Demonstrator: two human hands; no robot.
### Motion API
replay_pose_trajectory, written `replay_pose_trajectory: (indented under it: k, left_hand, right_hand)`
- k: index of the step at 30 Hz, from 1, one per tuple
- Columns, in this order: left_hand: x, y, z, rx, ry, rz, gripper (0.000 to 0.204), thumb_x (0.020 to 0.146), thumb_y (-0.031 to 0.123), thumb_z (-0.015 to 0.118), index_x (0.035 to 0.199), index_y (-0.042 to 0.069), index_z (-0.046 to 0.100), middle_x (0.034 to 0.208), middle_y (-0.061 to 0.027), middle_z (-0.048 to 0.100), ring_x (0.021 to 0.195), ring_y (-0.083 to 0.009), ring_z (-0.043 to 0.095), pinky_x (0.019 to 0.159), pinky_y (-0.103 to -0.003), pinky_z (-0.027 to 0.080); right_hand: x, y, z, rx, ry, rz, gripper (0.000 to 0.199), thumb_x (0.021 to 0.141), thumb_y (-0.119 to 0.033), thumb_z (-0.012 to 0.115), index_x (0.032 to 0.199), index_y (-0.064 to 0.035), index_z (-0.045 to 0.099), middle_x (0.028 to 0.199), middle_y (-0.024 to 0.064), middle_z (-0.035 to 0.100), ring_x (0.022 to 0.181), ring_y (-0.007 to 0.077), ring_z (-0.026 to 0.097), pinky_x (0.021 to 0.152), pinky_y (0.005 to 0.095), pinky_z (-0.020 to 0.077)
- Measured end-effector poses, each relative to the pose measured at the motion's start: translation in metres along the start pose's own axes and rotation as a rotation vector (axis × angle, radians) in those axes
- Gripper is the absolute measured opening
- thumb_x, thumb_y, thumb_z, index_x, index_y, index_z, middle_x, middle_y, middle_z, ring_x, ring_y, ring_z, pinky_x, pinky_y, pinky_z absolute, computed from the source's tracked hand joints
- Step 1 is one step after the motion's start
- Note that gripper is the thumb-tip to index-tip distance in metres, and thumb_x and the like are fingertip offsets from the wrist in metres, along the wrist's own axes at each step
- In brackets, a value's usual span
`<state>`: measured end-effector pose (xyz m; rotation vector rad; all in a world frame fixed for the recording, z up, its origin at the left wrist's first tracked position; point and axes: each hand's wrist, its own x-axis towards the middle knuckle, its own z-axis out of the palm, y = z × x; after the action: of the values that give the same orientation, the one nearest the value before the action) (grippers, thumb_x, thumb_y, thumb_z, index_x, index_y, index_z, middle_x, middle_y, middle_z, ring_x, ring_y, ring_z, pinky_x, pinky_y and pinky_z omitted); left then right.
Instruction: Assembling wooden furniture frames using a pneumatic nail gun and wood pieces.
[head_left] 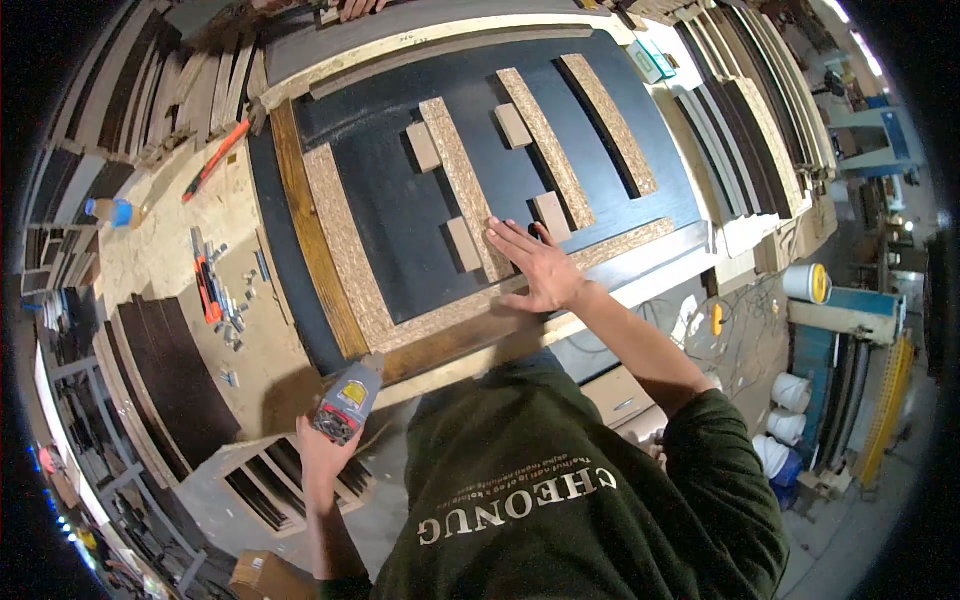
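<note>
My left hand grips a grey tool with a yellow label at the near left corner of the work; its exact kind is not plain. My right hand lies palm down with fingers spread, touching the near end of a chipboard strip where it meets the near chipboard rail. These rest on a black panel, with a left chipboard rail and two more strips. Small blocks sit beside the strips.
Left on the bench lie an orange-handled tool, scattered small metal pieces, a red tool and a bottle with a blue band. Stacked boards stand at the right. Another person's hand shows at the far edge.
</note>
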<state>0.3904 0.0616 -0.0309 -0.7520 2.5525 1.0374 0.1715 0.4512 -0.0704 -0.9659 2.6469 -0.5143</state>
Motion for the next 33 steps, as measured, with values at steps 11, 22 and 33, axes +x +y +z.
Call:
replay_pose_trajectory:
  k: [11,22,33]
  left_hand:
    - [-0.031,0.102,0.024,0.140,0.069,0.029,0.063,0.060,0.030,0.083,0.109,-0.003,0.059,0.104,-0.0226,0.059,0.101,-0.0371,0.056,0.089,-0.040,0.046]
    - [0.012,0.217,0.088,0.312,-0.158,0.314,0.044,0.063,0.026,0.075,0.100,0.005,0.065,0.087,-0.0197,0.065,0.086,-0.0397,0.061,0.077,-0.044,0.049]
    - [0.024,0.236,0.105,0.446,-0.226,0.083,0.061,0.064,0.027,0.081,0.112,-0.002,0.057,0.099,-0.0174,0.063,0.095,-0.0313,0.061,0.086,-0.039,0.048]
  right_hand:
    - [-0.005,0.009,-0.014,-0.102,-0.170,-0.053,0.096,0.075,-0.049,0.063,0.148,-0.0109,0.013,0.155,0.0079,0.015,0.140,0.0305,0.022,0.113,0.0535,0.0148]
    - [0.003,0.064,-0.020,-0.063,-0.041,-0.403,0.086,0.073,-0.061,0.058,0.138,-0.0086,0.038,0.150,0.0080,0.029,0.137,0.0351,0.028,0.111,0.0611,0.0059]
    - [0.001,0.070,-0.010,0.157,-0.013,-0.369,0.083,0.068,-0.050,0.065,0.136,-0.0083,0.041,0.150,0.0084,0.029,0.137,0.0332,0.028,0.113,0.0594,0.0054]
